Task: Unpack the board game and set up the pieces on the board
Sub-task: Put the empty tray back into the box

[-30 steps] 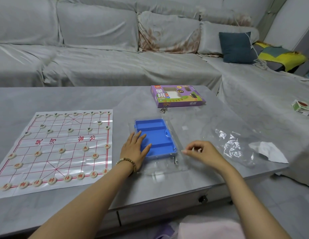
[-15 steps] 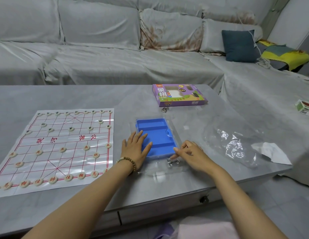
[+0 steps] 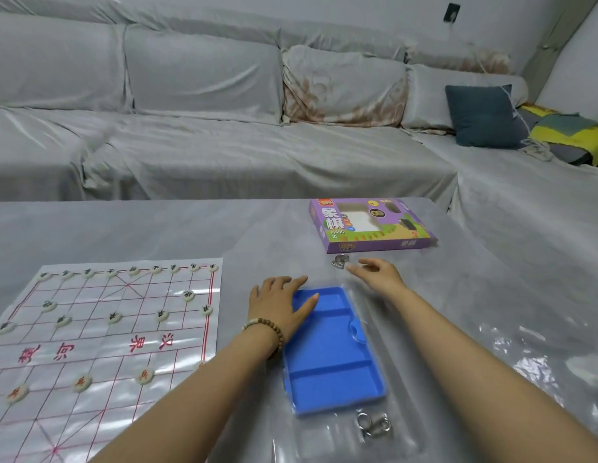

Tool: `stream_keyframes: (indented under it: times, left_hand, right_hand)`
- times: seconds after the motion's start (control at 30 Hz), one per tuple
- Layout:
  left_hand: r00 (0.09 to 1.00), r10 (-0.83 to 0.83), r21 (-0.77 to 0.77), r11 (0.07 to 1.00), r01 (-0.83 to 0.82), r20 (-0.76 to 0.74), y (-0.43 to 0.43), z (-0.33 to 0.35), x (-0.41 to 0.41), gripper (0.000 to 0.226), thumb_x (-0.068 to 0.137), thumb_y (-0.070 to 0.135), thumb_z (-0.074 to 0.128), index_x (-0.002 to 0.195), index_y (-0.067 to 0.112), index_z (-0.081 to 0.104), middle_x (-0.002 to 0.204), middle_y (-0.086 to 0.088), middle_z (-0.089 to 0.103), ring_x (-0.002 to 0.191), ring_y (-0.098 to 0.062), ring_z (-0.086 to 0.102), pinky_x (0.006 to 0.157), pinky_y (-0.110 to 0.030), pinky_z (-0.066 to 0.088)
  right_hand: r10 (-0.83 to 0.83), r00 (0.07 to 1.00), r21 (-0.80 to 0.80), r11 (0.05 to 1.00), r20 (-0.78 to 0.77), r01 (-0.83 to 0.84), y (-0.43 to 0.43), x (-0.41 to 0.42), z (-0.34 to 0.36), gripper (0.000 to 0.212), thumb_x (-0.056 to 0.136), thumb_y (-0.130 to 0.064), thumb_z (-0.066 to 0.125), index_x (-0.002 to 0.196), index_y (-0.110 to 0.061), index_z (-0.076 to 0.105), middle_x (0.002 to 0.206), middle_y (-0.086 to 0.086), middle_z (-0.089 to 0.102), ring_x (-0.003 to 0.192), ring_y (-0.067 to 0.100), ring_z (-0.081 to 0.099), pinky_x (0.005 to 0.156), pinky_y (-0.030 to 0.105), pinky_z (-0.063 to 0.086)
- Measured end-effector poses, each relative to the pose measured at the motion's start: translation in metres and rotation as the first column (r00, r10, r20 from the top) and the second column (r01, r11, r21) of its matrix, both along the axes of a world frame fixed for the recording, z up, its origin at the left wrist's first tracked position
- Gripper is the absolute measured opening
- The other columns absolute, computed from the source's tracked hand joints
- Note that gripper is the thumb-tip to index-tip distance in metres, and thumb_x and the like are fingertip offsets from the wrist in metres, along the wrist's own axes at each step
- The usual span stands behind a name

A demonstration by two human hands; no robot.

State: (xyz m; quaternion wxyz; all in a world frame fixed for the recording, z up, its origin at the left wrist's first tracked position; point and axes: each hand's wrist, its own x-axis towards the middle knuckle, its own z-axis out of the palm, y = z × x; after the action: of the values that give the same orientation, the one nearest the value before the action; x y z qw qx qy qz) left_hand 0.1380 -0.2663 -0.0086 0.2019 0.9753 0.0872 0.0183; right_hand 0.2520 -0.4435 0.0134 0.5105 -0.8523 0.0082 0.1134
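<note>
- we see the left hand (image 3: 280, 306) lying flat on the far left corner of the blue tray (image 3: 331, 355), fingers straight and loose, the thumb resting inside the tray's far compartment; it grasps nothing.
- a bead bracelet (image 3: 265, 329) circles that wrist.
- the right hand (image 3: 380, 275) hovers beyond the tray, fingers stretched out and relaxed, holding nothing; its fingertips are just beside a small metal piece (image 3: 340, 261) on the table (image 3: 157, 228).
- the blue tray sits on clear plastic (image 3: 317, 436) in the middle of the table, and we see all three compartments bare.
- two metal rings (image 3: 373, 426) lie on the plastic just beside the tray's near edge.
- the board (image 3: 107, 332) lies flat to the left of the tray, with round pieces (image 3: 144, 375) set on its line crossings, dark-lettered on the far side, red-lettered on the near side.
- the purple game box (image 3: 371, 225) lies flat near the table's far edge, just past the metal piece.
- behind the table we see a covered sofa (image 3: 204, 128) with a dark cushion (image 3: 481, 115) at the right.
</note>
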Motion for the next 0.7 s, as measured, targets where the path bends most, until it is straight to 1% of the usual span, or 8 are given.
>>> stream_keyframes:
  times: [0.07,0.13,0.27,0.4,0.47,0.53,0.6,0.7]
  left_hand:
    - [0.999,0.001,0.044,0.999,-0.003,0.048,0.0,-0.007,0.0,0.059,0.088,0.066,0.03,0.141,0.041,0.029,0.14,0.008,0.04,0.132,-0.015,0.03,0.109,-0.035,0.025]
    - [0.996,-0.003,0.053,0.999,-0.002,0.085,0.0,-0.009,0.0,0.06,0.086,0.069,0.029,0.141,0.042,0.029,0.136,0.009,0.042,0.13,-0.014,0.031,0.107,-0.033,0.027]
    - [0.997,-0.008,0.07,0.998,0.002,0.078,0.0,-0.01,-0.001,0.074,0.077,0.078,0.014,0.14,0.043,0.028,0.133,0.01,0.043,0.127,-0.014,0.033,0.106,-0.033,0.027]
    - [0.995,0.0,0.043,0.999,-0.004,0.097,-0.001,-0.013,-0.001,0.059,0.087,0.069,0.026,0.14,0.042,0.029,0.133,0.01,0.042,0.128,-0.014,0.033,0.108,-0.034,0.026]
    - [0.996,-0.001,0.047,0.999,-0.003,0.094,-0.001,-0.012,0.0,0.058,0.088,0.067,0.026,0.14,0.043,0.028,0.133,0.009,0.042,0.128,-0.014,0.033,0.108,-0.034,0.026]
    - [0.997,-0.005,0.052,0.999,0.0,0.08,-0.001,-0.011,0.0,0.057,0.088,0.067,0.026,0.14,0.043,0.028,0.133,0.008,0.042,0.128,-0.015,0.033,0.108,-0.034,0.027]
    - [0.998,-0.004,0.04,0.999,0.002,0.065,-0.002,-0.009,-0.003,0.056,0.09,0.064,0.027,0.141,0.041,0.028,0.134,0.007,0.042,0.129,-0.016,0.032,0.108,-0.034,0.026]
    - [0.995,0.0,0.09,0.996,-0.01,0.103,-0.004,-0.001,-0.006,0.052,0.094,0.056,0.028,0.143,0.037,0.028,0.14,0.004,0.039,0.133,-0.017,0.029,0.112,-0.036,0.02]
  right_hand:
    - [-0.044,0.999,0.012,0.999,-0.023,0.044,0.012,0.022,-0.01,0.06,0.077,-0.038,0.075,0.127,-0.011,0.055,0.124,0.005,0.057,0.106,0.017,0.052,0.093,0.028,0.042]
    - [-0.092,0.996,-0.067,0.994,-0.006,0.091,0.021,0.039,-0.021,0.061,0.067,-0.047,0.079,0.118,-0.018,0.062,0.12,0.001,0.063,0.111,0.021,0.056,0.101,0.036,0.044]
    - [-0.124,0.989,-0.193,0.971,0.077,0.137,0.03,0.05,-0.03,0.03,0.064,-0.047,0.08,0.084,-0.03,0.065,0.1,-0.006,0.066,0.105,0.02,0.057,0.095,0.038,0.046]
    - [-0.143,0.985,-0.23,0.959,0.1,0.163,0.03,0.049,-0.029,0.029,0.061,-0.043,0.084,0.068,-0.026,0.06,0.09,-0.005,0.066,0.096,0.02,0.056,0.088,0.036,0.047]
    - [-0.126,0.989,-0.101,0.986,0.077,0.134,0.027,0.047,-0.029,0.03,0.061,-0.028,0.087,0.066,-0.022,0.058,0.079,-0.001,0.066,0.086,0.022,0.061,0.082,0.037,0.051]
    - [-0.133,0.987,0.071,0.989,0.088,0.127,0.022,0.04,-0.022,0.027,0.064,-0.013,0.086,0.069,-0.016,0.06,0.076,0.004,0.068,0.081,0.023,0.064,0.074,0.03,0.052]
    - [-0.193,0.974,0.195,0.966,0.118,0.168,0.016,0.029,-0.007,0.021,0.071,-0.009,0.081,0.075,-0.012,0.06,0.083,0.009,0.068,0.082,0.023,0.065,0.068,0.022,0.05]
    - [-0.247,0.961,0.308,0.931,0.127,0.198,0.007,-0.003,0.027,0.024,0.078,-0.011,0.075,0.093,-0.009,0.056,0.086,0.008,0.064,0.068,0.016,0.061,0.057,0.014,0.046]
